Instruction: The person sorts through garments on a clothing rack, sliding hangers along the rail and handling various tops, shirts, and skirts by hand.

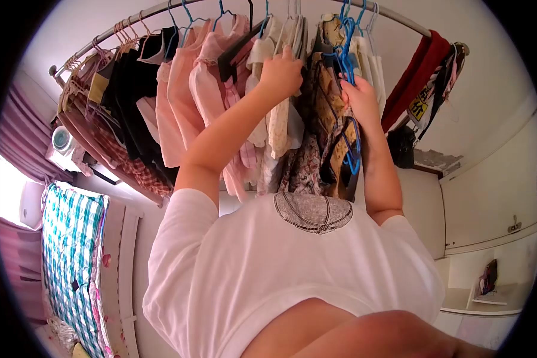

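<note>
1. Right hand [361, 102]: grip closed round blue hangers [348, 53], just below rail [400, 17]; hooks could snag, so bunch tightly.
2. Left hand [282, 73]: at pale garments [278, 128] under rail; grip can't tell; part neighbours gently.
3. Rail: metal, crowded; red cloth [417, 80] near right end.
4. Room: checked quilt [71, 250] below-left of rail, cabinet [489, 185] below-right.

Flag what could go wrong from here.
1. The blue hangers in the right hand overlap the patterned clothes and could snag them.
2. The left hand is in among tightly packed clothes, so a pull might drag neighbours along.
3. The red cloth hangs over the rail with no hanger showing; a jolt might slide it off.
</note>
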Action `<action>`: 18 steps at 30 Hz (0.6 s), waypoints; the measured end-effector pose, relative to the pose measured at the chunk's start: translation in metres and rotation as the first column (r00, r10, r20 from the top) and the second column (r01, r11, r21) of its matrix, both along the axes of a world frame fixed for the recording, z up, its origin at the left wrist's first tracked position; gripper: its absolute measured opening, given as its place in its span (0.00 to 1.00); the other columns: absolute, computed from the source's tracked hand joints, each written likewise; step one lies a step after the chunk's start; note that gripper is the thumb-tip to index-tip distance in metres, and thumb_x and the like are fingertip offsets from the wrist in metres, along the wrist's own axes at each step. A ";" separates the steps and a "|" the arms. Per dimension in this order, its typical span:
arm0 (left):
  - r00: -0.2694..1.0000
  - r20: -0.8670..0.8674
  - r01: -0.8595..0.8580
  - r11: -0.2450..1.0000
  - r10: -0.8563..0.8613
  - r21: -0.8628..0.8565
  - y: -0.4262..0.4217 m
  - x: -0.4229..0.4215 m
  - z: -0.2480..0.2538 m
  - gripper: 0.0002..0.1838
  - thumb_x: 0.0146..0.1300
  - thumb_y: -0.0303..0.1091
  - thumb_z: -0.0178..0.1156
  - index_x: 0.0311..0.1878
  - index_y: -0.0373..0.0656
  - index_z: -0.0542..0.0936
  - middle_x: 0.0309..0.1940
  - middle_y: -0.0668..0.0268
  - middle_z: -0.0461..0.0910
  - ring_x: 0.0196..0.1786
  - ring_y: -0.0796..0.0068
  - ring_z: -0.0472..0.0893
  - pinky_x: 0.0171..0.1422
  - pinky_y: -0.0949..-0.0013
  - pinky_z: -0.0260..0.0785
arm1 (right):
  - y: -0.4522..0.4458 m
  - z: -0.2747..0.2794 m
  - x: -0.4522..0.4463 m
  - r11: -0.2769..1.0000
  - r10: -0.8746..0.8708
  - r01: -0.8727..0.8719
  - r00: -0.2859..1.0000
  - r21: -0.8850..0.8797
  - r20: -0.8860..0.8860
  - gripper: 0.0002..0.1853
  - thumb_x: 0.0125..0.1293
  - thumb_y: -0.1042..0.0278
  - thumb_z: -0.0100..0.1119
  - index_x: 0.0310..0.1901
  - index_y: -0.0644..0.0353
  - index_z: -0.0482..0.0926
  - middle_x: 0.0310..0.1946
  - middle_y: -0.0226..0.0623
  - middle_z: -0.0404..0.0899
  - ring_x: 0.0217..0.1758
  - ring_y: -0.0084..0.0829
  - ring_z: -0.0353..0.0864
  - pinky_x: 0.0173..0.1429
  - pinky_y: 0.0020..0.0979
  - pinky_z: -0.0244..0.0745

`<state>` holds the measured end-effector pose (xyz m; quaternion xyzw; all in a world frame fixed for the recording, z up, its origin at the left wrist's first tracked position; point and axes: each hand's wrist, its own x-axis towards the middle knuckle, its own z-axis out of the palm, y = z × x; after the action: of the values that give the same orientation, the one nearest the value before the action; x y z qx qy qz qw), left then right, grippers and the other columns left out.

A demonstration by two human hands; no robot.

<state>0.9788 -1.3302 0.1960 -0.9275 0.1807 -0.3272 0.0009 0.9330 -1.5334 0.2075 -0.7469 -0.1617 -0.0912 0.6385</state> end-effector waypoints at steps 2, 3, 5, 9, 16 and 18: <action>0.995 -0.081 0.047 0.996 -0.054 -0.078 0.002 0.006 0.002 0.15 0.51 0.37 0.57 0.44 0.49 0.79 0.56 0.57 0.70 0.47 0.59 0.76 0.49 0.54 0.65 | 0.011 0.007 0.015 0.999 0.015 -0.016 0.999 0.052 0.030 0.08 0.64 0.69 0.50 0.39 0.64 0.74 0.15 0.28 0.69 0.16 0.20 0.67 0.22 0.24 0.64; 0.996 -0.002 0.092 0.990 -0.093 -0.104 0.004 0.007 0.003 0.13 0.49 0.36 0.57 0.40 0.49 0.80 0.51 0.59 0.72 0.46 0.60 0.77 0.50 0.55 0.64 | 0.016 0.011 0.023 0.997 0.020 -0.024 0.999 0.078 0.045 0.08 0.64 0.69 0.50 0.39 0.64 0.74 0.15 0.28 0.69 0.16 0.20 0.68 0.22 0.24 0.64; 0.974 0.157 0.189 0.972 -0.167 -0.141 0.006 0.011 0.002 0.09 0.46 0.36 0.58 0.32 0.50 0.81 0.41 0.63 0.76 0.43 0.63 0.77 0.51 0.56 0.61 | 0.025 0.019 0.040 0.993 0.025 -0.034 0.996 0.109 0.087 0.08 0.63 0.68 0.51 0.38 0.64 0.75 0.15 0.28 0.70 0.16 0.20 0.68 0.22 0.23 0.64; 0.948 0.184 0.290 0.944 -0.261 -0.157 0.006 0.020 0.009 0.15 0.51 0.33 0.55 0.45 0.47 0.77 0.47 0.66 0.76 0.51 0.62 0.74 0.57 0.57 0.59 | 0.042 0.039 0.074 0.994 -0.013 -0.006 0.984 0.105 0.176 0.07 0.62 0.68 0.52 0.32 0.62 0.75 0.16 0.28 0.71 0.17 0.21 0.69 0.22 0.25 0.64; 0.941 0.106 0.335 0.931 -0.322 -0.147 0.010 0.046 0.015 0.15 0.52 0.32 0.55 0.45 0.44 0.77 0.40 0.63 0.79 0.50 0.63 0.75 0.55 0.57 0.60 | 0.062 0.066 0.129 0.987 0.021 -0.052 0.979 0.152 0.201 0.07 0.61 0.69 0.53 0.29 0.62 0.74 0.16 0.29 0.72 0.16 0.22 0.69 0.23 0.25 0.65; 0.925 0.130 0.374 0.915 -0.357 -0.154 0.011 0.054 0.016 0.15 0.54 0.32 0.54 0.46 0.43 0.76 0.39 0.61 0.79 0.48 0.60 0.76 0.53 0.56 0.62 | 0.065 0.067 0.145 0.990 0.017 -0.042 0.983 0.135 0.183 0.08 0.62 0.68 0.53 0.29 0.62 0.74 0.17 0.29 0.72 0.16 0.22 0.69 0.23 0.26 0.65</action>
<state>1.0325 -1.3187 0.2121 -0.8562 0.3212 -0.3821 -0.1331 1.0784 -1.4679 0.2744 -0.6870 -0.2236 -0.1602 0.6726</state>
